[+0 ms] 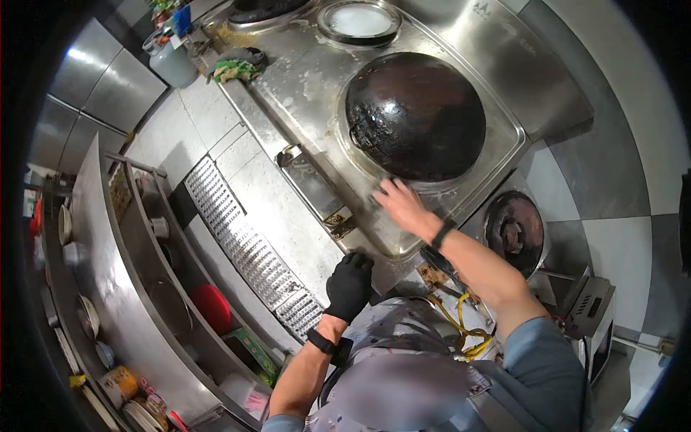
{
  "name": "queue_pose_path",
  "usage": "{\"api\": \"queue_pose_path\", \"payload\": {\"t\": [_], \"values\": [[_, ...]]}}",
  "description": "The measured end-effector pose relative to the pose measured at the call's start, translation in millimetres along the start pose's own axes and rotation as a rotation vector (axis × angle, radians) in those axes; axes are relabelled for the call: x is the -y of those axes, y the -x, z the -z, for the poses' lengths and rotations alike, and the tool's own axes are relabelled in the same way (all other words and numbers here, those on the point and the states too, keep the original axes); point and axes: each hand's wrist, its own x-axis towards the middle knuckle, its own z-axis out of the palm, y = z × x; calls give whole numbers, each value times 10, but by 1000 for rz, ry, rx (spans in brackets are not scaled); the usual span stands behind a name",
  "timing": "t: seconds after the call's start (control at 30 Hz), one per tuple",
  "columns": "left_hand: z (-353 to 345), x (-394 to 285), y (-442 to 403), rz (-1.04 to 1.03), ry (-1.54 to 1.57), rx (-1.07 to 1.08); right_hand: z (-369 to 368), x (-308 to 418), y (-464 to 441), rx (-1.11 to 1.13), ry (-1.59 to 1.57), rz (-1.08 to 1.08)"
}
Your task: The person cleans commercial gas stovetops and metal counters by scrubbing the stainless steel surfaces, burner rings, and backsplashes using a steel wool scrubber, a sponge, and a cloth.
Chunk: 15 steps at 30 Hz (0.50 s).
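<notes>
a dark wok [425,101] is sitting on the steel stovetop [302,93], near one o'clock from the view's centre; it is looking heavy, stiff and hardly fragile, its glossy, crusted surface suggesting a slippery grip; a small loop handle [353,135] is showing at its edge between eight and nine o'clock, probably offering the surest hold, ideally with the opposite rim being supported too; the bare right hand [403,205] is reaching just beside the rim, between six and seven o'clock, fingers loosely spread and pinching nothing visible; whether it is touching metal, i cannot tell; the gloved left hand [350,284] is lying farther out toward seven o'clock, by the stovetop's front edge, fingers seemingly curling; whether they are gripping anything, i cannot tell; a green cloth [234,70] is lying well apart, toward ten o'clock
</notes>
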Motion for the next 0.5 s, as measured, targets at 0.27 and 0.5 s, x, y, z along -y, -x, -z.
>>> {"api": "queue_pose_path", "payload": {"t": [0.27, 0.5], "values": [[25, 7, 1, 4, 25, 15, 165, -109, 487, 8, 72, 4], [103, -33, -5, 80, 123, 15, -37, -89, -158, 23, 22, 66]]}}
